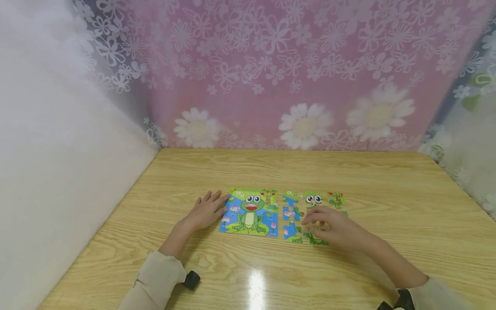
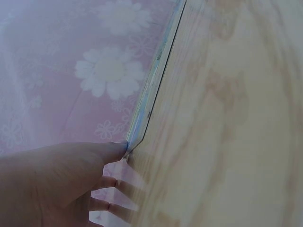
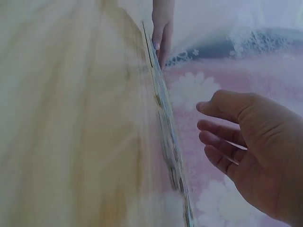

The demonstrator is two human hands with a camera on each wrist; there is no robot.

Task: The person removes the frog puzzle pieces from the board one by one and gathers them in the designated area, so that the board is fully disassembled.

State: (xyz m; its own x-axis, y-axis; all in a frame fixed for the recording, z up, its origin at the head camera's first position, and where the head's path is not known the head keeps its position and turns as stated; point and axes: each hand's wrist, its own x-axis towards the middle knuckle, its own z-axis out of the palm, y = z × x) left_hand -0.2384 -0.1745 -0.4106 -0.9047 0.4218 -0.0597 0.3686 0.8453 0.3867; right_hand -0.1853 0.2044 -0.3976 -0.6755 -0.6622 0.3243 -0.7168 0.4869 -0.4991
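On the table lies a square frog picture board (image 1: 251, 213), a green frog on a blue and green ground. My left hand (image 1: 207, 212) rests at its left edge, fingers spread on the tabletop; in the left wrist view the thumb of that hand (image 2: 61, 182) meets the board's corner. To the right of the board, several jigsaw pieces (image 1: 290, 231) with the same frog are laid out in loose rows. Above them hovers my right hand (image 1: 337, 228), fingers loosely bent, covering some pieces. Nothing shows between the fingers of this hand (image 3: 251, 142) in the right wrist view.
The wooden table (image 1: 217, 267) runs back to a pink flowered curtain (image 1: 248, 86). A pale wall (image 1: 77, 129) stands along the left side. The piece with the frog's eyes (image 1: 313, 199) and a tree piece (image 1: 338, 199) lie at the back of the rows.
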